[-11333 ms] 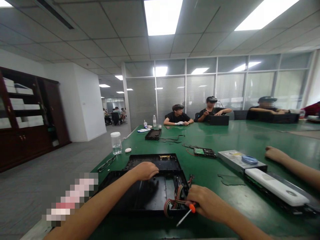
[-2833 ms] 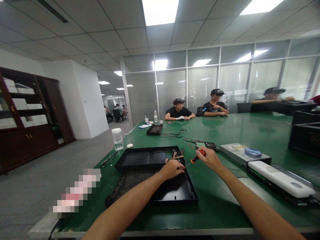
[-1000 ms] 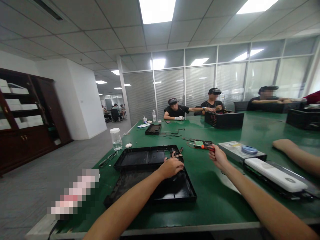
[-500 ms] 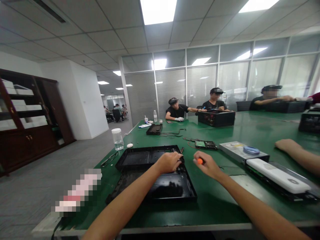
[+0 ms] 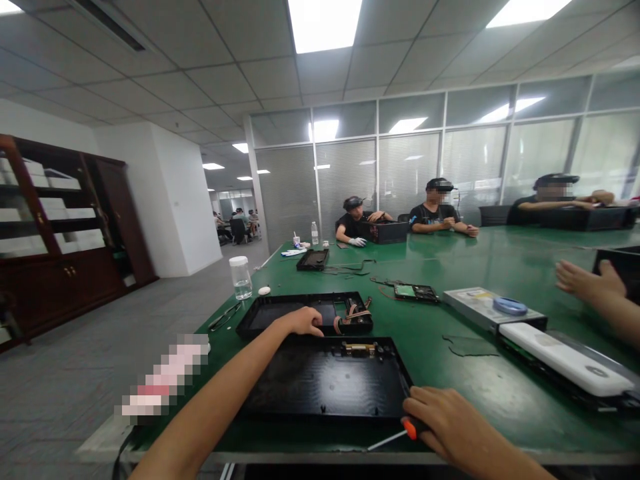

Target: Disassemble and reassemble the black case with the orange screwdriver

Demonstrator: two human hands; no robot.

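A: Status, nearest first?

B: One screwdriver (image 5: 411, 429), just over the near edge of the bench (image 5: 505, 400). Your right hand (image 5: 445, 420) has its grip clamped on it, at the near shell's right side.

A: Pointing?

B: Tip left, slightly toward you; long axis nearly crosswise. Orange collar, thin metal shaft, rest of the handle hidden in your fist.

A: Shells?

B: Two, both black, long axes left-right. Near shell (image 5: 330, 390): lying flat, rimmed, glossy, one brass-coloured strip (image 5: 360, 347) by its far edge. Your left hand (image 5: 303, 321) sits where the shells meet; can't tell if its grip is apart or clamped on a rim.

A: Far shell (image 5: 267, 313)?

B: Just behind. Striped ribbon cables (image 5: 354, 313) at its right end, too tangled to count.

A: Beyond?

B: One jar (image 5: 241, 280) left, one green-and-black board (image 5: 415, 292) right, one smaller black tray (image 5: 313, 260), then three people (image 5: 433, 217) across from you.
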